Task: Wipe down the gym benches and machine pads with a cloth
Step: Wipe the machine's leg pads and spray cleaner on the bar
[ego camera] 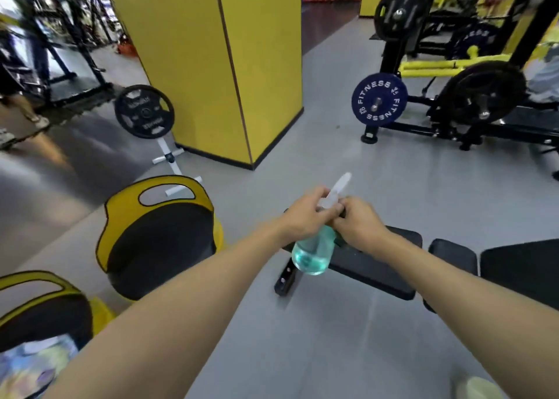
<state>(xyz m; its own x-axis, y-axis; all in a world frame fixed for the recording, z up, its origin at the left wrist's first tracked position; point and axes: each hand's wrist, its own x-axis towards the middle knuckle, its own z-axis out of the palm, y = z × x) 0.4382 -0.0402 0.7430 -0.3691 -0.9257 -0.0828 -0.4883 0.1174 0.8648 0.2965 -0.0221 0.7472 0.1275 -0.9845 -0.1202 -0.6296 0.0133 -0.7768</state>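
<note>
Two bare forearms reach out from under the camera and meet over the grey floor. The left hand is wrapped round the neck of a clear spray bottle. The right hand closes on the same neck from the other side, its fingers curled against the white sprayer head. The bottle hangs tilted, with blue-green liquid in it, in front of the near end of a black bench pad. To the left is a yellow-and-black seat. Farther off, a black weight plate sits beside a yellow pillar, and a blue plate sits on a machine to the right.
</note>
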